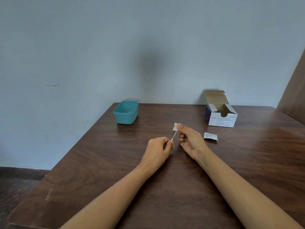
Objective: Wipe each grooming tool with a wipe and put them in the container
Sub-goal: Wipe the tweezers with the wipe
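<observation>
My left hand [159, 147] pinches the lower end of a small metal grooming tool [173, 135], which looks like tweezers and points up and away. My right hand [189, 139] holds a folded white wipe [175, 126] between thumb and fingers, pressed around the tool's upper tip. Both hands hover above the middle of the brown wooden table [115, 162]. A teal plastic container [126, 112] stands open at the table's far left corner, with something small and dark lying inside it.
An open box of alcohol swabs [221, 115] stands at the far right of the table. A torn white sachet [210, 136] lies just right of my right hand. The table's left edge drops to a dark floor [16, 187]; a blue wall is behind.
</observation>
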